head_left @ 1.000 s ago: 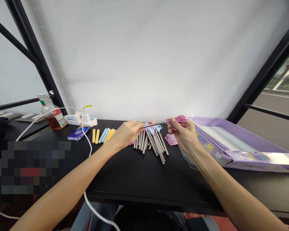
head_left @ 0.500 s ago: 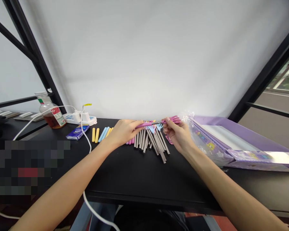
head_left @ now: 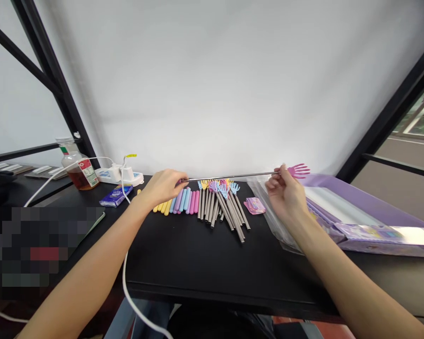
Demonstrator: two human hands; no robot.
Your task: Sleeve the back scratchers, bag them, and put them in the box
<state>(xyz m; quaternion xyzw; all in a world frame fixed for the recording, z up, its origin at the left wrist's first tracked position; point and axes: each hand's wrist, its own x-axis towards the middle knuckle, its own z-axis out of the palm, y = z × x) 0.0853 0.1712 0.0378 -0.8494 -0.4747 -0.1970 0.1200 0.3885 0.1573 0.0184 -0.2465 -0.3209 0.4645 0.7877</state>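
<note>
A telescopic metal rod (head_left: 229, 177) with a pink hand-shaped head (head_left: 298, 170) is stretched out long above the black table (head_left: 198, 263). My left hand (head_left: 162, 186) is closed on its handle end. My right hand (head_left: 286, 190) pinches the rod just behind the pink head. Under the rod lies a pile of collapsed grey rods with small coloured hand tips (head_left: 222, 203). Beside them lies a row of coloured handle sleeves (head_left: 180, 201) in yellow, blue, purple and pink.
A purple box (head_left: 342, 207) with clear plastic wrap stands at the right. Small pink pieces (head_left: 254, 205) lie by the rods. At the left are a tea bottle (head_left: 77, 165), a white power strip (head_left: 119, 175) with cable, and a blue tissue pack (head_left: 115, 195).
My hands have moved apart. The rod, short a second ago, is now drawn out to several times its length, and the pink head has gone right.
</note>
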